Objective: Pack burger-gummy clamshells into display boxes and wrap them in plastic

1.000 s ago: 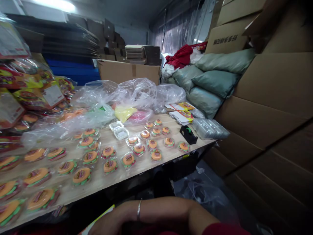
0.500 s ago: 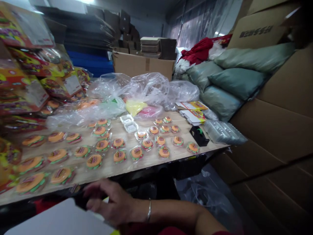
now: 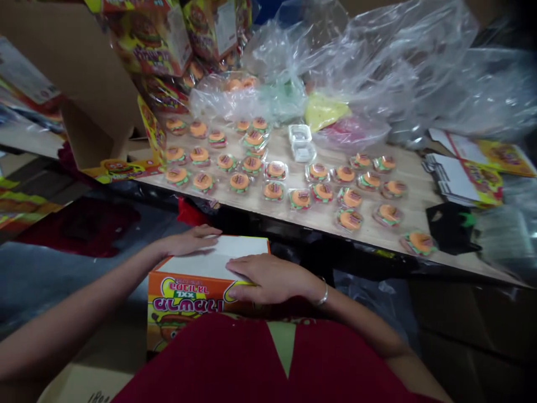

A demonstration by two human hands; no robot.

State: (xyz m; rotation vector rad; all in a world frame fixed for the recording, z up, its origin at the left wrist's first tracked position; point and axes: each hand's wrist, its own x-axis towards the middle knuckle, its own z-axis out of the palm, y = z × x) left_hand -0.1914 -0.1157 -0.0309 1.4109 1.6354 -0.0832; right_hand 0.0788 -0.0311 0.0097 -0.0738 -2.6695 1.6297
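Observation:
A printed cardboard box (image 3: 187,302), orange and yellow with a burger picture, is on my lap side, below the table edge. Its plain white top panel (image 3: 245,246) faces up. My left hand (image 3: 191,242) lies over the far left part of that panel, fingers stretched out. Across the right side of the top rests my right hand (image 3: 271,277), flat with fingers extended and a bracelet at the wrist. Neither hand is wrapped round anything. What the box contains is hidden.
Several toy burgers in clear packs (image 3: 239,182) cover the table (image 3: 369,235). Clear plastic bags (image 3: 369,67) lie behind them, near an open clear case (image 3: 302,143). Filled printed boxes (image 3: 146,45) are stacked back left. Flat cartons (image 3: 453,179) and a black tape dispenser (image 3: 451,226) are on the right.
My view has swung left and downward. My left hand has come into view on the box. My right hand, earlier raised with fingers curled near a white flap, now lies flat on the top.

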